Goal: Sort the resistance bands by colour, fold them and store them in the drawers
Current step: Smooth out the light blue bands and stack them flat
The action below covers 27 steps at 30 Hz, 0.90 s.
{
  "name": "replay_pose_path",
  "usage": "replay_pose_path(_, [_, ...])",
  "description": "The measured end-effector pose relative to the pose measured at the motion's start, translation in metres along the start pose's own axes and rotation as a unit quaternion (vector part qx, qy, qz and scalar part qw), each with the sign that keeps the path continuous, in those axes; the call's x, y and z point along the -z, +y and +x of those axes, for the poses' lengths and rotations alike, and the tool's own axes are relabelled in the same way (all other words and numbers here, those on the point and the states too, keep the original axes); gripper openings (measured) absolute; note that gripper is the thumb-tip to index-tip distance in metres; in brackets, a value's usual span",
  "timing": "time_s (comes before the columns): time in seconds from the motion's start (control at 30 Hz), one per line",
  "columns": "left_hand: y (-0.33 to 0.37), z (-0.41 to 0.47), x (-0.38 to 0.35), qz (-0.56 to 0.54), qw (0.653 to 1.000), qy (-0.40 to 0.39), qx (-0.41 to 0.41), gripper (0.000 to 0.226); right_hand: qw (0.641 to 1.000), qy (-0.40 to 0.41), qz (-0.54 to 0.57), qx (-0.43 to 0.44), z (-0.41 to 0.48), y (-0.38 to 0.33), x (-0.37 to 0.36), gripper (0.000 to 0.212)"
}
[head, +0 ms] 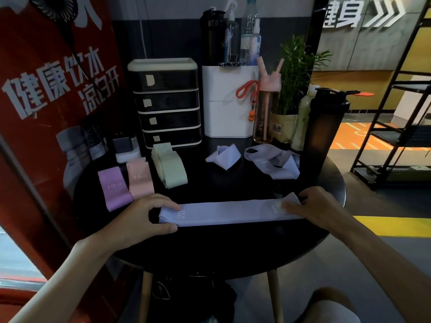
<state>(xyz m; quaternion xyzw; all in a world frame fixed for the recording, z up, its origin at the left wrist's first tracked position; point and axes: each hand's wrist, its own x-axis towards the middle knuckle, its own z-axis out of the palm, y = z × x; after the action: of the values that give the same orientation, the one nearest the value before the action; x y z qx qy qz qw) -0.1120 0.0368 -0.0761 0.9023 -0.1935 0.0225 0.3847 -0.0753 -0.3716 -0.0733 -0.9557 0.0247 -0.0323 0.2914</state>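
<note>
A lavender-blue resistance band marked 20 [228, 212] lies stretched flat across the near part of the round black table [233, 243]. My left hand [144, 215] pinches its left end between thumb and fingers. My right hand [312, 206] grips its right end. Two more bands of the same colour lie crumpled behind, one in the middle [224, 156] and one to the right [272, 162]. At the left lie a purple band marked 10 [114, 187], a pink band marked 15 [140, 180] and a pale green stack [169, 165]. The black drawer unit [166, 106] stands at the back, all drawers closed.
A white holder [227, 101] with bottles stands beside the drawers. A pink bottle [267, 108], a potted plant [296, 89] and a dark shaker [326, 127] crowd the back right. A charger block [124, 148] sits at the left. A red banner [46, 101] borders the left side.
</note>
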Motion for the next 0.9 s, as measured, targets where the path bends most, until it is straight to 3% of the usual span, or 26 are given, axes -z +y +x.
replay_pose_path(0.13, [-0.0032, 0.0002, 0.0036, 0.0, 1.0, -0.004, 0.003, 0.049, 0.997, -0.022, 0.068, 0.009, -0.0029, -0.0066, 0.0018, 0.043])
replay_pose_path(0.5, [-0.0046, 0.0036, 0.0063, 0.003, 1.0, 0.013, -0.001, 0.041, 0.996, -0.003, 0.051, 0.068, -0.0033, -0.0072, 0.0021, 0.034])
replay_pose_path(0.63, [-0.0053, 0.0061, 0.0068, 0.015, 1.0, 0.014, -0.015, 0.039, 0.991, 0.037, 0.115, 0.062, -0.0039, -0.0078, 0.0001, 0.021])
replay_pose_path(0.7, [-0.007, 0.0067, 0.007, 0.007, 1.0, 0.022, -0.015, 0.039, 0.988, 0.039, 0.147, 0.038, -0.002, -0.0086, -0.0022, 0.027])
replay_pose_path(0.8, [-0.0095, 0.007, 0.0052, -0.007, 0.999, 0.035, -0.013, 0.055, 0.989, 0.042, 0.142, 0.014, 0.0016, -0.0078, -0.0052, 0.036])
replay_pose_path(0.9, [-0.01, 0.0067, 0.0032, 0.002, 0.999, 0.03, -0.019, 0.042, 0.992, 0.034, 0.123, 0.013, 0.0025, -0.0089, -0.0055, 0.034])
